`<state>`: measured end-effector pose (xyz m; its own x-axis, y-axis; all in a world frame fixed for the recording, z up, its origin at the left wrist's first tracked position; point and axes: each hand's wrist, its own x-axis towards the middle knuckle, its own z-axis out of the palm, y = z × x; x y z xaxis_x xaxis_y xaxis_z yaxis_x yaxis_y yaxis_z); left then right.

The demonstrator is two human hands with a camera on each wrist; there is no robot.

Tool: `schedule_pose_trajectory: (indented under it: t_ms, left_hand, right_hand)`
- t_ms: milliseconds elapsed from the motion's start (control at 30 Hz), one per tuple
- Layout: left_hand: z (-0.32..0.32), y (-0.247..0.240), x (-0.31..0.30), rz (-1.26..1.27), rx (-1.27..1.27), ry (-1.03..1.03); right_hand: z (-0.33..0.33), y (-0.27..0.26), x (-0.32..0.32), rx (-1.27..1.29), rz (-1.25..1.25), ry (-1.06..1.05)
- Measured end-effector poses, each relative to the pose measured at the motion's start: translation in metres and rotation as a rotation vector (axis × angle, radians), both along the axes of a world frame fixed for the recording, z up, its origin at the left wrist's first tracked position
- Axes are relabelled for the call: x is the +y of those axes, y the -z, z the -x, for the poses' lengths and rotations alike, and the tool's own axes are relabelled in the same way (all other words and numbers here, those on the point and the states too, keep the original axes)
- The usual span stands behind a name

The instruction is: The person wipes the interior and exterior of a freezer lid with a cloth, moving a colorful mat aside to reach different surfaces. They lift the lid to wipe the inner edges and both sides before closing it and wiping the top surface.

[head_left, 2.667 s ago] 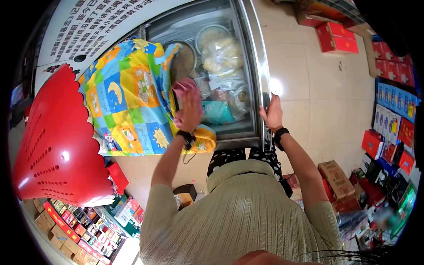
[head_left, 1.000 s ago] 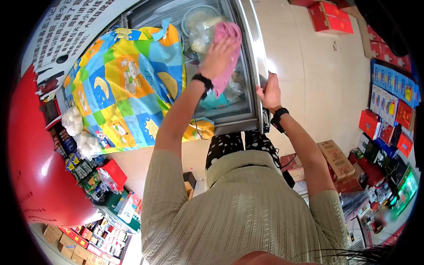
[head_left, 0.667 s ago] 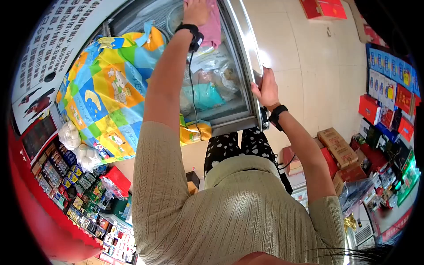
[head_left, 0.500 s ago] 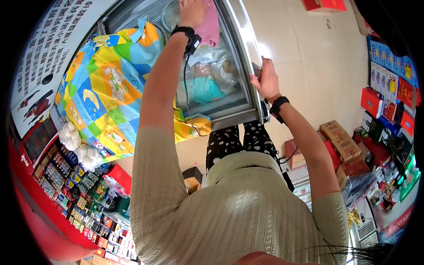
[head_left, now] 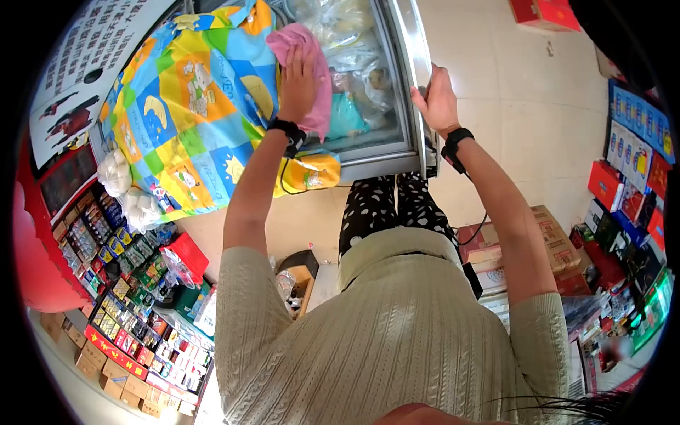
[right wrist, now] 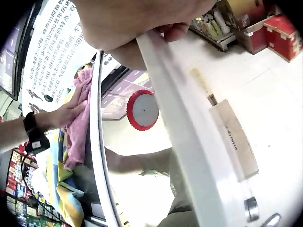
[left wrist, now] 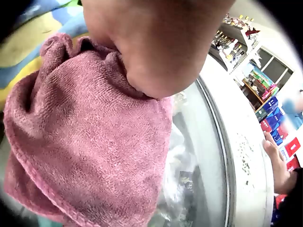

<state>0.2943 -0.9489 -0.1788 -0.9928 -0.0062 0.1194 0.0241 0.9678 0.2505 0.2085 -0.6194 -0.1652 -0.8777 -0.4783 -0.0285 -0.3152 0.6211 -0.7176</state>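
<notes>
My left hand [head_left: 298,90] lies on a pink cloth [head_left: 321,120] with its fingers straight, pressing it onto the glass top of a chest freezer [head_left: 368,167]. In the left wrist view, the folded cloth [left wrist: 94,127] spreads out below the heel of the hand. Under the glass show clear plastic bags [head_left: 340,28] and a teal package [head_left: 346,115]. My right hand [head_left: 439,103] grips the freezer's outer rim [head_left: 414,49], its thumb on the inner side. In the right wrist view its fingers [right wrist: 176,31] curl over the rim's outer side.
A colourful patterned cover [head_left: 191,106] drapes over the freezer's left part, with white bags [head_left: 117,173] beside it. A red lampshade [head_left: 42,248] hangs at far left. Red boxes [head_left: 545,13] stand on the tiled floor; cartons [head_left: 556,241] and stocked shelves line the sides.
The left hand has carried the pink cloth from the covered side across the glass, out to the far end, then back near the cover. The right hand has stayed on the rim.
</notes>
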Motion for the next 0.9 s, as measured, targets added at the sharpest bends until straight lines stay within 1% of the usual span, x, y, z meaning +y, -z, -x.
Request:
schedule_pose_trajectory:
  t_ms: [67, 133, 267, 333, 367, 433, 567, 633, 733, 833, 867, 900]
  left_hand:
    - [-0.028, 0.002, 0.015, 0.013, 0.014, -0.039]
    - [-0.058, -0.001, 0.03, 0.029, -0.068, -0.093]
    - [-0.113, 0.005, 0.049, 0.017, -0.121, -0.103]
    - [-0.126, 0.004, 0.056, -0.009, -0.237, -0.153]
    - [-0.126, 0.006, 0.055, -0.01, -0.236, -0.155]
    - [-0.121, 0.004, 0.053, -0.1, -0.222, -0.123]
    - [-0.078, 0.0, 0.046, -0.083, -0.22, -0.182]
    - [-0.04, -0.001, 0.038, -0.051, -0.083, -0.212]
    - [-0.003, 0.005, 0.02, -0.088, -0.012, -0.164]
    - [0.016, 0.01, 0.012, -0.025, -0.079, -0.22]
    - [0.019, 0.011, 0.012, -0.025, -0.079, -0.217]
    - [0.02, 0.015, 0.011, -0.035, -0.036, -0.215]
  right_hand:
    - [0.0, 0.002, -0.001, 0.007, 0.011, -0.004]
    - [0.001, 0.003, 0.0, 0.027, 0.021, -0.005]
    - [0.001, -0.001, -0.001, 0.003, 0.007, -0.01]
    - [0.002, -0.003, -0.002, -0.049, -0.005, -0.002]
    - [0.002, -0.004, -0.002, -0.048, -0.005, -0.004]
    - [0.001, -0.005, -0.002, -0.054, 0.001, -0.003]
    - [0.002, -0.001, -0.003, 0.017, -0.028, -0.018]
    - [0.003, -0.004, -0.004, 0.019, -0.029, -0.029]
    - [0.003, -0.006, -0.004, -0.02, -0.017, -0.022]
    - [0.003, -0.007, -0.004, -0.047, -0.036, -0.017]
    - [0.003, -0.006, -0.004, -0.047, -0.036, -0.014]
    - [0.003, -0.004, -0.004, 0.006, -0.049, -0.027]
